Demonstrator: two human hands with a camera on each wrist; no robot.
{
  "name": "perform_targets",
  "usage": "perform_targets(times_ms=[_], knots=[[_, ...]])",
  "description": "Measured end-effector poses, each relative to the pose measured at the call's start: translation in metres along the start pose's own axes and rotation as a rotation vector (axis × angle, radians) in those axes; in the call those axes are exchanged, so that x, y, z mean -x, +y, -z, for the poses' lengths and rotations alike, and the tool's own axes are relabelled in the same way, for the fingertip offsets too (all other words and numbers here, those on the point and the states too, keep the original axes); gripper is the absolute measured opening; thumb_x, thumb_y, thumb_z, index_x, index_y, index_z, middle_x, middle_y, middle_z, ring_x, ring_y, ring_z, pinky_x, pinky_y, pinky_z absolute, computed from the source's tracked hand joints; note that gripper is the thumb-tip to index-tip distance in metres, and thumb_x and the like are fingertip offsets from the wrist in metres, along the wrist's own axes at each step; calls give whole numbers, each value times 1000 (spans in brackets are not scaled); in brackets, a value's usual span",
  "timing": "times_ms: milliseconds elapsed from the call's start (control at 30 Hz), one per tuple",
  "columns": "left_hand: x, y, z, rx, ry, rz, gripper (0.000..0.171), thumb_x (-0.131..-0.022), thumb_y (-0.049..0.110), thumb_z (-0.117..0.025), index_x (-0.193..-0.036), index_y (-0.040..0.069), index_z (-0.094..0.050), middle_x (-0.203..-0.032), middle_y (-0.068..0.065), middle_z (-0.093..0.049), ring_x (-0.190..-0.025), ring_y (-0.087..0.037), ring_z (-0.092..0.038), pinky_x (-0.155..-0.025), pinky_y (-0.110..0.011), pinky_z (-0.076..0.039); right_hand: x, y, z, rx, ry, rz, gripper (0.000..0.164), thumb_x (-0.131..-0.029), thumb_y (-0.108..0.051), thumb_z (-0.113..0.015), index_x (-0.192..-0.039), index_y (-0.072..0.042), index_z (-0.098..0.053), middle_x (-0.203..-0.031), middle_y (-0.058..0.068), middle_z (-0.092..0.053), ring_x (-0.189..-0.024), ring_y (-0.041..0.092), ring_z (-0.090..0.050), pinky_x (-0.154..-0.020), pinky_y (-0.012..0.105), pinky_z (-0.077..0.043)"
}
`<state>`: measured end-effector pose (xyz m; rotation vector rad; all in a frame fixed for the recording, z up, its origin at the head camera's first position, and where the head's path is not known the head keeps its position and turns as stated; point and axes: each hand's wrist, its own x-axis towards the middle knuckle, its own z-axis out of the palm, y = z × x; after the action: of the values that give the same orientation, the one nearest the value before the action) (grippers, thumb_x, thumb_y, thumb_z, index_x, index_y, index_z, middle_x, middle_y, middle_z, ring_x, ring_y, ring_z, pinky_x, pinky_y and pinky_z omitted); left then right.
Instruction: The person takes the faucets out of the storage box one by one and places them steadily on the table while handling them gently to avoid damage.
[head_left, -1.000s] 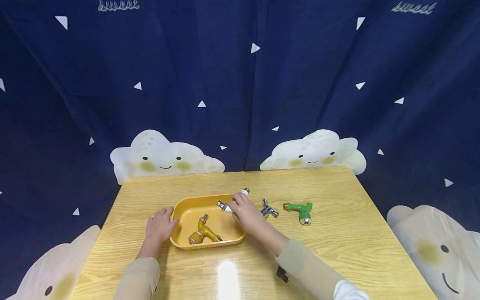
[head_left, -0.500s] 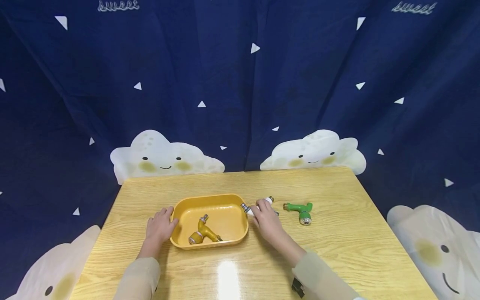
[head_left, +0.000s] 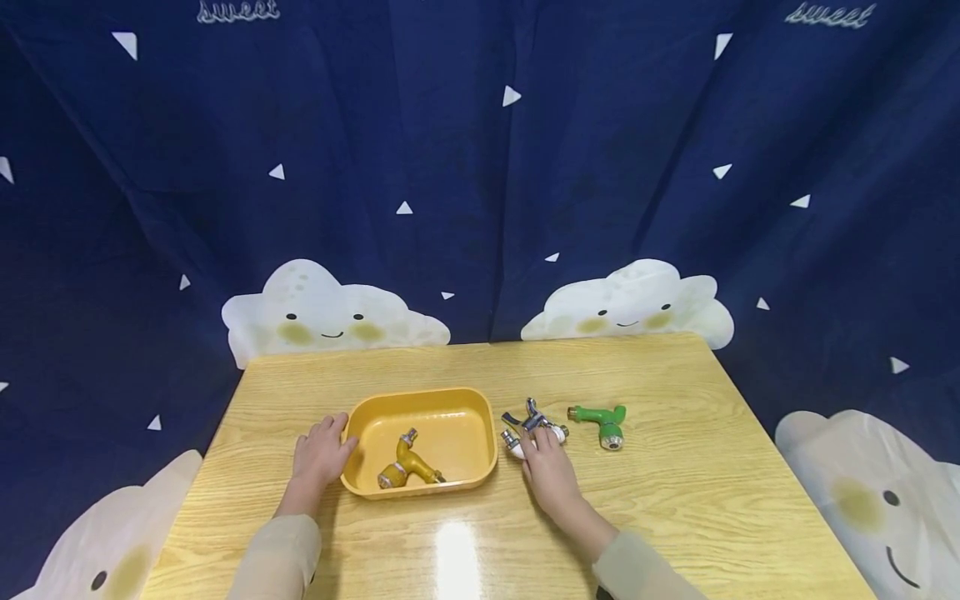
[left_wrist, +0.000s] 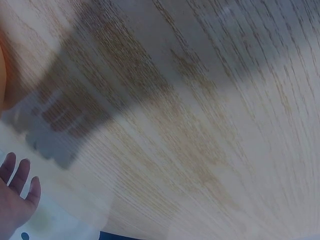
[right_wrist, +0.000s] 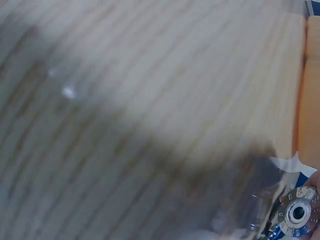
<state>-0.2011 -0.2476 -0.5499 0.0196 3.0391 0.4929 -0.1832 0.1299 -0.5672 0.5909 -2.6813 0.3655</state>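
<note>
A yellow tap (head_left: 408, 463) lies inside the orange-yellow plastic tray (head_left: 420, 398). My left hand (head_left: 322, 451) rests at the tray's left rim; in the left wrist view its fingers (left_wrist: 20, 177) look fairly straight and spread. Just right of the tray, my right hand (head_left: 550, 474) holds a white tap (head_left: 516, 445) low at the table, its middle covered by the fingers. Right behind it lies a chrome tap (head_left: 533, 417) with a dark blue part. A round metal tap end (right_wrist: 298, 213) shows at the corner of the right wrist view.
A green tap (head_left: 602, 421) lies on the wooden table (head_left: 675, 500), right of the chrome one. Behind the table hangs a dark blue curtain (head_left: 450, 125) with white triangles and clouds.
My right hand has carried the white tap from above the tray rightward and down to the table, in front of the chrome tap. The left hand and the tray have stayed put.
</note>
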Motion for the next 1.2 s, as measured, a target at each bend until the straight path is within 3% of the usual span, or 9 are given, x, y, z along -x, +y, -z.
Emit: perform_targets(times_ms=[233, 667, 1200], knots=[[0, 0, 0, 2, 4, 2, 47, -91, 31, -45, -128, 3, -43, -119, -22, -48, -107, -42, -46, -84, -61, -33, 8, -1, -9, 70, -30, -16, 26, -72, -8, -67, -97, -3, -62, -99, 14, -51, -95, 29, -48, -80, 37, -48], [0, -1, -1, -1, 8, -1, 46, -90, 31, -46, -127, 4, -43, -116, -21, -49, -103, -41, -48, -80, -58, -35, 15, -2, -18, 99, -26, -36, 25, -69, -6, -69, -94, -3, -62, -90, 12, -47, -88, 27, -47, -70, 35, -48], [0, 0, -1, 7, 10, 0, 48, -90, 31, -45, -129, 3, -42, -119, -22, -48, -106, -42, -46, -82, -60, -35, 13, -5, -16, 105, -79, -67, 23, -73, -12, -67, -92, -1, -62, -89, 14, -48, -89, 31, -48, -79, 40, -44]])
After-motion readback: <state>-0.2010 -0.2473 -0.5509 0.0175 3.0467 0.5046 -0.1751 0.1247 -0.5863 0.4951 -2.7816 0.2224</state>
